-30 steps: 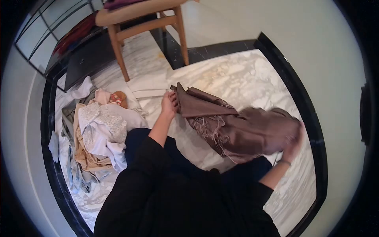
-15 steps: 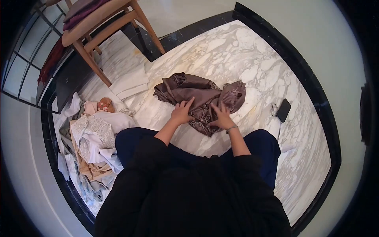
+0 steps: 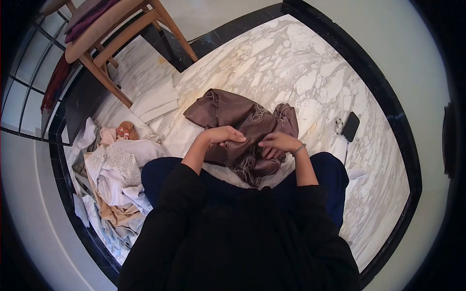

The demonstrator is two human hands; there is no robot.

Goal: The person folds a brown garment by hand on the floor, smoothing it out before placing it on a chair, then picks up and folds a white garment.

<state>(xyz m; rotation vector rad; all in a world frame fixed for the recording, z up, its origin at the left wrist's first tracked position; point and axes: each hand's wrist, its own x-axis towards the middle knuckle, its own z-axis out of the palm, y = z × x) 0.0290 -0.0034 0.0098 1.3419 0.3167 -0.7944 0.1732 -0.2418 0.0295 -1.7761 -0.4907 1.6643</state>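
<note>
A shiny brown fringed scarf [image 3: 221,109] lies crumpled on the marble floor between my knees. My left hand [image 3: 225,136] pinches a fold of it between thumb and fingers, near the middle. Just to the right, my right hand [image 3: 281,144], with a bracelet at the wrist, has its fingers curled into the cloth. The fingertips of that hand are partly hidden and a little blurred. Loose fringe threads show above and below the hands, and part of the scarf bunches up at the right.
On the left is a heap of pale clothes [image 3: 114,165] with lace. A folded white cloth [image 3: 155,104] lies by the wooden chair [image 3: 109,77], which bears purple fabric. A black phone [image 3: 350,127] with a cord attached lies on the right. Dark borders edge the marble.
Both hands have gone from spread fingers on the scarf to gripping it. The scarf has been drawn toward me and its folds have shifted. The view has tilted slightly.
</note>
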